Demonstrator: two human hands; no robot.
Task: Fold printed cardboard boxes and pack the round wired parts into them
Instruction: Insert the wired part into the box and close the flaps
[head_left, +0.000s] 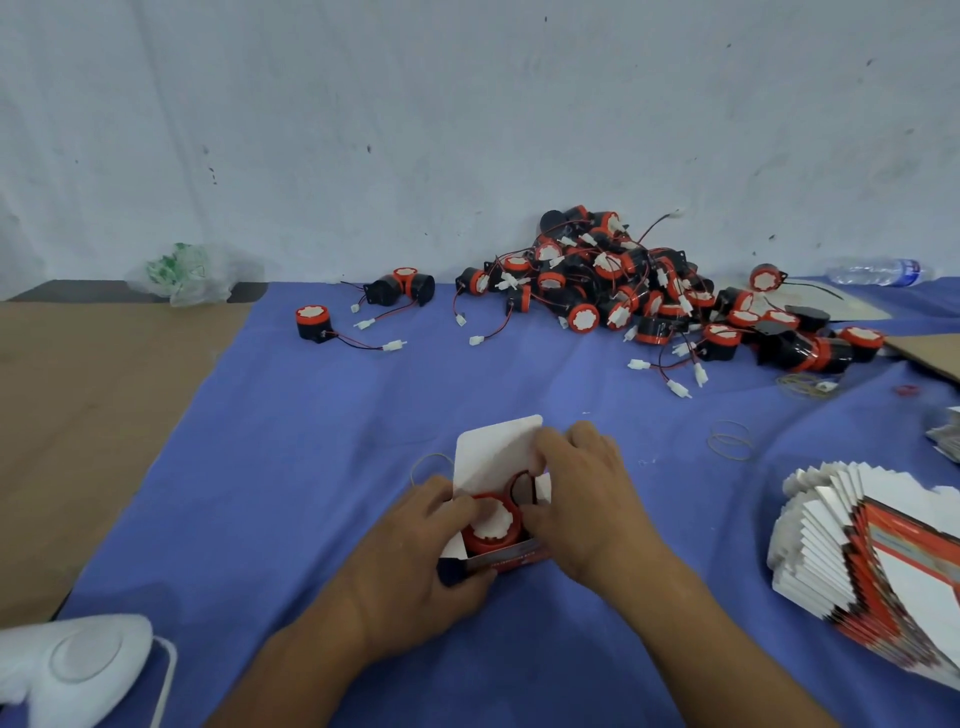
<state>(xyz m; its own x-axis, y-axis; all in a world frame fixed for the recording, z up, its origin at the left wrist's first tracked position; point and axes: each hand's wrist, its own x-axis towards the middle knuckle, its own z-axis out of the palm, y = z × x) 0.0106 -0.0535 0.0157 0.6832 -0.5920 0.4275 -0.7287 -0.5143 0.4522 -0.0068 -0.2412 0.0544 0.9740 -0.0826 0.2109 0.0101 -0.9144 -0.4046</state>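
Observation:
An open printed cardboard box (498, 558) stands on the blue cloth in front of me, its white lid flap (496, 449) raised at the back. A round part with a red rim and white centre (493, 522) sits in the box. My left hand (421, 561) grips the box's left side, thumb on the part's rim. My right hand (582, 493) holds the box's right side, fingers curled at the lid flap and thumb touching the part. A big pile of round wired parts (623, 291) lies at the back against the wall.
A fanned stack of flat printed boxes (872, 561) lies at the right. Three loose wired parts (314, 322) sit back left. Rubber bands (730, 441), a water bottle (878, 271), a plastic bag (197, 273), a white device (78, 660) and brown cardboard (93, 405) surround the cloth.

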